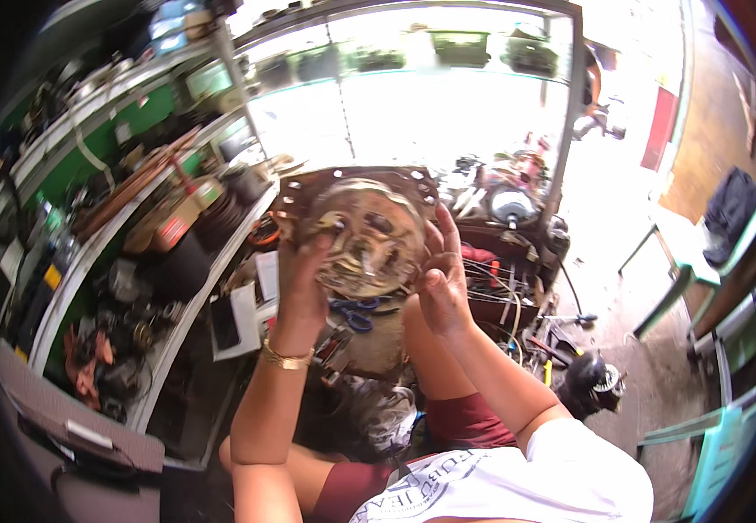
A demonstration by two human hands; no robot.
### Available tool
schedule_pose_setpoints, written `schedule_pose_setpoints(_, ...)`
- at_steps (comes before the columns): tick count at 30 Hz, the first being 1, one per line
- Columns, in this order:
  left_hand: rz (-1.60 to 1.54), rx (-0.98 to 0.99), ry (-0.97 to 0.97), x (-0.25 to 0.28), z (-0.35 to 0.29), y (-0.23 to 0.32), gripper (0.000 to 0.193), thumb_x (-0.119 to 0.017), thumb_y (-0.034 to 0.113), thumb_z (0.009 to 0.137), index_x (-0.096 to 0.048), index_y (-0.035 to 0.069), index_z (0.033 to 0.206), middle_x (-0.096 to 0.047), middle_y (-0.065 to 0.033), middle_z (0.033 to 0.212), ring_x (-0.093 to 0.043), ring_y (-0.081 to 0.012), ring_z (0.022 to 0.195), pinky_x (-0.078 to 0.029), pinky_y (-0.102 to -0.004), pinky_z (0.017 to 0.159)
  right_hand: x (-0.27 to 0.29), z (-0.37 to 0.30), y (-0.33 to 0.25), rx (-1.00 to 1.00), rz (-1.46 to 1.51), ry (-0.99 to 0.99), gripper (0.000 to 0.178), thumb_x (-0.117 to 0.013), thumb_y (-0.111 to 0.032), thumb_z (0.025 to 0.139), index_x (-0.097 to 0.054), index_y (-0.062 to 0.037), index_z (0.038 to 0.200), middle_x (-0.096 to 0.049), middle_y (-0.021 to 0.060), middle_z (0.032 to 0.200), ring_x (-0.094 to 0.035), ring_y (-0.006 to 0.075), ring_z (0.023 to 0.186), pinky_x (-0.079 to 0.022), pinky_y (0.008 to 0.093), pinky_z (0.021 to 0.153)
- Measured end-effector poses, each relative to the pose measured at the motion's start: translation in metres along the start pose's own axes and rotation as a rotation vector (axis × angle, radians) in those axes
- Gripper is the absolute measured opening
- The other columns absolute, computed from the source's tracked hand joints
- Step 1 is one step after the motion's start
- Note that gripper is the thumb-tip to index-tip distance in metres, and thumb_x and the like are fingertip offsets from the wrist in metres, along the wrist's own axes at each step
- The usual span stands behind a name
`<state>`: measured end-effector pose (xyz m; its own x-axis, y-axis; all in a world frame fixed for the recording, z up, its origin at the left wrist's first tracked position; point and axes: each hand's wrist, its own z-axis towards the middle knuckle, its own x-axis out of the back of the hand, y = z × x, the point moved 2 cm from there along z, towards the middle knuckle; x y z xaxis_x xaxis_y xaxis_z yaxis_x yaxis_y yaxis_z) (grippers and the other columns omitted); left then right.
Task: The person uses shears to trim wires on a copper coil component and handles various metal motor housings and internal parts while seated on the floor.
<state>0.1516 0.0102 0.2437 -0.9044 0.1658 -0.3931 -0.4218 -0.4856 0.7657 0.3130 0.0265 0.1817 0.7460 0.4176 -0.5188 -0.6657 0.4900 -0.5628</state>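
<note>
A round, dull metal part (369,253) with several openings in its face is raised in front of me between both hands. My left hand (306,275) grips its left side, the thumb lying over the face. On the opposite edge is my right hand (444,292), its fingers curved along the rim and partly hidden. Just behind the round part shows a dark, rusty metal edge with holes (295,187); I cannot tell whether the two are joined. Beneath it, blue-handled scissors (356,315) lie on a worn brown surface (376,353).
Crowded metal shelves (169,375) line the left. A glass-fronted display case (413,65) stands ahead, with loose parts at its lower right. Tools and a black rounded machine (589,383) lie on the floor at right, near a pale green chair (687,270) with dark cloth.
</note>
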Motion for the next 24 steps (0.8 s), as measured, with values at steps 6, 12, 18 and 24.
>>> schedule_pose_setpoints(6, 0.195, 0.085, -0.488, -0.114, -0.002, -0.054, 0.065, -0.074, 0.033, 0.075, -0.046, 0.001, 0.123, -0.054, -0.0112, 0.118, -0.054, -0.0185, 0.103, -0.042, -0.0298, 0.09, 0.078, -0.047, -0.046, -0.014, 0.242, 0.267, 0.058, -0.064, -0.031, 0.08, -0.042, -0.0093, 0.13, -0.052, 0.0078, 0.124, -0.051, 0.0251, 0.114, -0.037, 0.043, 0.1)
schedule_pose_setpoints(12, 0.64, -0.069, -0.213, -0.024, 0.038, -0.057, 0.058, -0.062, 0.031, 0.086, -0.04, -0.003, 0.127, -0.056, -0.0086, 0.103, -0.058, -0.0146, 0.085, -0.047, -0.0246, 0.078, 0.21, -0.114, -0.114, -0.064, 0.037, 0.774, 0.051, -0.053, -0.041, 0.084, -0.048, -0.0111, 0.125, -0.054, 0.0083, 0.124, -0.051, 0.0272, 0.113, -0.039, 0.0456, 0.098)
schedule_pose_setpoints(18, 0.897, 0.205, 0.206, 0.188, 0.033, -0.039, 0.042, -0.054, 0.038, 0.089, -0.051, 0.018, 0.126, -0.051, 0.0029, 0.125, -0.05, -0.0144, 0.104, -0.037, -0.0278, 0.086, 0.366, -0.188, -0.257, 0.047, -0.354, 1.016, 0.056, -0.054, -0.045, 0.081, -0.049, -0.0082, 0.123, -0.057, 0.0117, 0.118, -0.058, 0.028, 0.103, -0.046, 0.0428, 0.091)
schedule_pose_setpoints(24, 1.047, 0.497, 0.52, 0.352, -0.053, -0.01, 0.047, -0.058, 0.044, 0.084, -0.053, 0.021, 0.124, -0.053, 0.0039, 0.122, -0.054, -0.0142, 0.097, -0.037, -0.0295, 0.077, 0.513, -0.259, -0.322, -0.112, -0.936, 1.359, 0.06, -0.071, -0.036, 0.07, -0.052, -0.0042, 0.117, -0.06, 0.0151, 0.113, -0.06, 0.0273, 0.099, -0.048, 0.0406, 0.086)
